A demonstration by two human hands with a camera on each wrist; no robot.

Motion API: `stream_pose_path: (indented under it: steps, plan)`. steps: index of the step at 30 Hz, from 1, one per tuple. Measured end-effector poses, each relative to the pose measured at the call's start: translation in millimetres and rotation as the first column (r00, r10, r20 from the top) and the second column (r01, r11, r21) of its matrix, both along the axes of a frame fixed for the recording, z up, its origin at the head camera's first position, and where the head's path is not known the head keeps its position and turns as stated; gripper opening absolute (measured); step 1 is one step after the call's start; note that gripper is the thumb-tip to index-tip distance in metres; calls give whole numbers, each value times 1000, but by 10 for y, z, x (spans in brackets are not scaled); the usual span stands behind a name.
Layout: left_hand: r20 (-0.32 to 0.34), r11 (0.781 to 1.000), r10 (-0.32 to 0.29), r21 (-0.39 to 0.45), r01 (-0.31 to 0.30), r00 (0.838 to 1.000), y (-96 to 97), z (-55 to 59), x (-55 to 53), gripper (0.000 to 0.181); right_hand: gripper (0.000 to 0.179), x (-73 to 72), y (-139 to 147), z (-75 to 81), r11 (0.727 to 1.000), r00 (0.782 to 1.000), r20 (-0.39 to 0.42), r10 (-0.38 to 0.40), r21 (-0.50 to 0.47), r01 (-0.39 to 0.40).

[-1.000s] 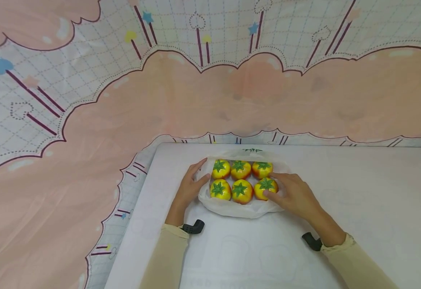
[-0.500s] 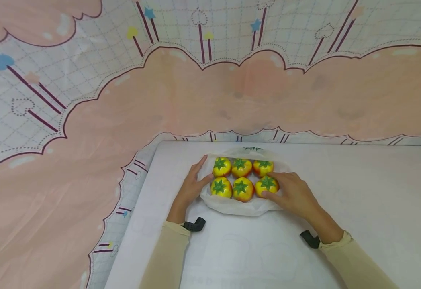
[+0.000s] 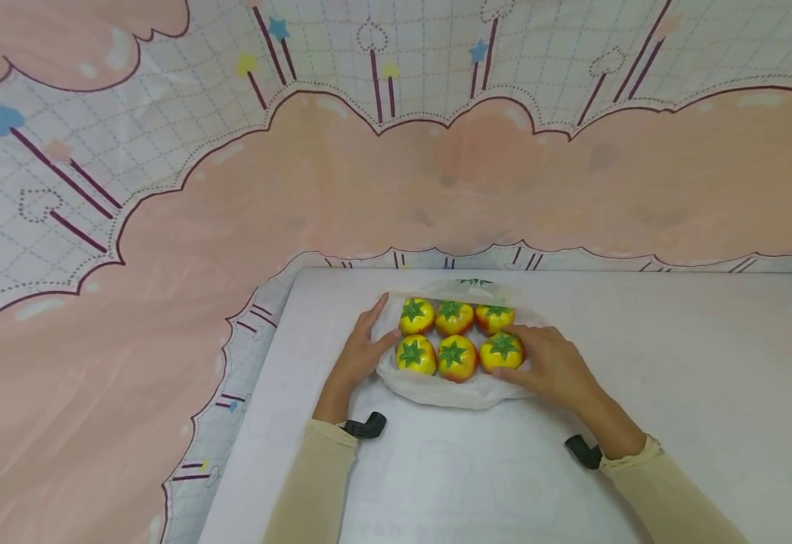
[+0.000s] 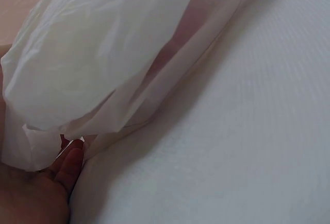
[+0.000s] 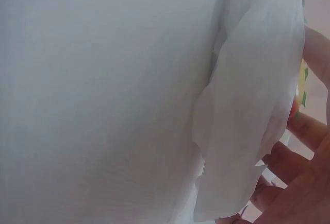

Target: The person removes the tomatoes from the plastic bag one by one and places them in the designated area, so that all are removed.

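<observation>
Several yellow-and-red toy persimmons [image 3: 457, 358] with green star-shaped leaves sit in two rows within a crumpled white plastic bag [image 3: 457, 397]. At the bag's left side rests my left hand [image 3: 354, 355], its fingers extended along the bag and its thumb by the near-left persimmon. In the left wrist view the bag [image 4: 98, 64] covers part of that hand. My right hand [image 3: 555, 366] spans the near-right persimmon [image 3: 501, 347], thumb on the near side and index finger on the far side. The right wrist view shows its other fingers [image 5: 289, 162] behind the bag's edge.
The bag lies on a white tabletop [image 3: 450, 483] toward its far edge. Behind the table hangs a pink-and-white patterned curtain [image 3: 369, 189], which also runs down along the left side. Black wrist mounts [image 3: 366, 425] sit at both sleeve cuffs.
Both hands stay in nearly the same places around the bag. The head view tilts slightly, and the right thumb shifts a little toward the near side of the near-right persimmon.
</observation>
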State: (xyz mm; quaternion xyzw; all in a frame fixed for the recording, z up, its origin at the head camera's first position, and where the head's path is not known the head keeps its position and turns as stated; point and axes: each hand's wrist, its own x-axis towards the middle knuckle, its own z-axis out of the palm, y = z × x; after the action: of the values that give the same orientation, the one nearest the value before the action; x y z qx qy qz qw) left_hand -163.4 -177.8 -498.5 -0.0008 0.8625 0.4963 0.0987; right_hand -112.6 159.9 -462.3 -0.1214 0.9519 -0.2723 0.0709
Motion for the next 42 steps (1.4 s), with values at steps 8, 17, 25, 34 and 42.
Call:
stream_pose_path:
  steps: [8, 17, 25, 34, 42]
  plan:
    - [1, 1000, 0, -3, 0, 1000, -23, -22, 0, 74, 77, -19, -18, -1, 999, 999, 47, -8, -32, 9]
    - [-7, 1000, -5, 4, 5, 1000, -22, -35, -3, 74, 76, -25, -20, -2, 998, 997, 69, -19, -51, 23]
    - [-10, 1000, -10, 19, 10, 1000, -23, -38, 1, 75, 79, -24, -19, -4, 999, 997, 70, -12, -38, 15]
    - [-13, 1000, -16, 21, 17, 1000, -12, -48, -9, 76, 78, 26, -5, 102, 998, 998, 56, -19, -51, 21]
    - [-9, 1000, -22, 15, 22, 1000, -18, -23, -11, 76, 78, 41, 0, 165, 998, 1000, 25, -15, -65, 17]
